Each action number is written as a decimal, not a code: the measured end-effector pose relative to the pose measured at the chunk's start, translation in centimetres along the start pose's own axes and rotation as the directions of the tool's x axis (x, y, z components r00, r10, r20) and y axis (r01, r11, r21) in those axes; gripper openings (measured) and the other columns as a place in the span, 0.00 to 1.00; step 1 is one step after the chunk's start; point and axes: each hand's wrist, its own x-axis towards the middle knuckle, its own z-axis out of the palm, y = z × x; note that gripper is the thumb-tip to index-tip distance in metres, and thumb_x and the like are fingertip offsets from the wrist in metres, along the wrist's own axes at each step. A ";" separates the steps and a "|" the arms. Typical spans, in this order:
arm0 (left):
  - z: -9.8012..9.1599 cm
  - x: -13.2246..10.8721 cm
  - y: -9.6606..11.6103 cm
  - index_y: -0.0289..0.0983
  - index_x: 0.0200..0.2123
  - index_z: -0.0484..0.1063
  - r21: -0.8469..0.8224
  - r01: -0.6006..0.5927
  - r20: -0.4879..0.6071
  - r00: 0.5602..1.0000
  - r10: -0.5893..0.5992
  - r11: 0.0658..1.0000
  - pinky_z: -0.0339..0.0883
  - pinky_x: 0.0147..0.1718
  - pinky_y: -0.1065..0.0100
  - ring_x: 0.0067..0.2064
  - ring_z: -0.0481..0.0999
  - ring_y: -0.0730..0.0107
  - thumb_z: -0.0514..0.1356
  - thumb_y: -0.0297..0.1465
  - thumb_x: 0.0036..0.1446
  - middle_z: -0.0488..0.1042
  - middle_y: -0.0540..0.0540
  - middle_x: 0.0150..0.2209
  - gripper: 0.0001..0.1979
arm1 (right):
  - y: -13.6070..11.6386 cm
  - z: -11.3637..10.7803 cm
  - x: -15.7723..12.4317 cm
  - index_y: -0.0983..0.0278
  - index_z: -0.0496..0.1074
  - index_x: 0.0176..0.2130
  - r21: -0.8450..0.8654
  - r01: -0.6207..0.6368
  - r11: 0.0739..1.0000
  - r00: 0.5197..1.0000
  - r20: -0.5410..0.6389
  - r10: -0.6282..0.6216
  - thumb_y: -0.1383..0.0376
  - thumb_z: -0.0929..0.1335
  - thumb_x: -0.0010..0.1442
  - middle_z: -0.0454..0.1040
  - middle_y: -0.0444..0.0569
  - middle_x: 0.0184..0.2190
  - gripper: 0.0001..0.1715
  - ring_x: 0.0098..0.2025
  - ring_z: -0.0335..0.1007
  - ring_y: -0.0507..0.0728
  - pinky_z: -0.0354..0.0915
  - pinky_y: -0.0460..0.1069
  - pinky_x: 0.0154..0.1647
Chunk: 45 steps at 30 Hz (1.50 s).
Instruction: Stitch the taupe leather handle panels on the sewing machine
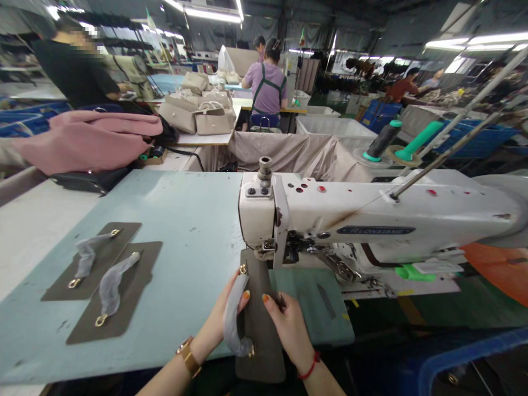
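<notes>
A dark grey-brown bag panel (264, 335) lies lengthwise before me, its far end beneath the head of a white sewing machine (350, 209). Attached along it is a handle (231, 322) in clear plastic wrap, with gold metal fittings at both ends. My left hand (220, 316) is closed on the panel's left side by the handle, thumb on top. On the right edge, my right hand (292, 324) pinches the same panel between thumb and fingers. The needle is hard to make out behind the machine head.
Two similar panels with wrapped handles, a left one (61, 289) and a nearer one (134, 300), rest on the pale blue table (177, 209). Pink cloth (94, 135) and beige bags (214, 118) lie beyond. Thread cones (421, 140) stand behind the machine. Other people work farther back.
</notes>
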 end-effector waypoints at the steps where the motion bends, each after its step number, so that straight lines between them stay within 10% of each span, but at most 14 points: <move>1: 0.5 -0.1 1.1 0.36 0.59 0.60 -0.019 0.034 0.001 0.999 -0.034 0.999 0.48 0.64 0.51 0.63 0.59 0.47 0.57 0.50 0.53 0.61 0.36 0.61 0.35 | 0.0 0.3 -0.2 0.67 0.66 0.26 -0.021 0.021 1.000 0.999 -0.027 -0.022 0.52 0.65 0.60 0.66 0.45 0.23 0.22 0.26 0.59 0.52 0.56 0.44 0.25; 6: 2.5 0.0 4.9 0.37 0.52 0.68 -0.216 0.189 0.053 0.982 -0.182 0.958 0.55 0.62 0.53 0.60 0.63 0.47 0.56 0.49 0.54 0.70 0.39 0.55 0.28 | -0.2 1.2 -0.7 0.68 0.69 0.26 -0.006 0.039 0.999 0.994 -0.098 -0.039 0.51 0.65 0.59 0.70 0.47 0.24 0.23 0.27 0.62 0.53 0.59 0.44 0.26; 13: 3.8 -0.5 4.2 0.38 0.53 0.68 -0.314 0.289 0.079 0.957 -0.279 0.904 0.65 0.56 0.53 0.56 0.69 0.46 0.54 0.47 0.56 0.76 0.41 0.49 0.26 | -0.4 1.1 -0.9 0.71 0.74 0.31 0.125 -0.012 0.992 0.996 -0.083 0.023 0.51 0.67 0.58 0.76 0.54 0.28 0.24 0.30 0.68 0.57 0.64 0.47 0.28; 45: 1.7 3.8 5.4 0.38 0.46 0.70 -0.453 0.271 0.106 0.962 -0.250 0.849 0.72 0.45 0.56 0.46 0.77 0.51 0.58 0.46 0.55 0.77 0.41 0.46 0.22 | -1.3 2.3 4.0 0.67 0.75 0.30 0.133 -0.016 0.991 0.992 -0.121 0.032 0.53 0.69 0.55 0.77 0.50 0.27 0.19 0.30 0.72 0.58 0.66 0.46 0.26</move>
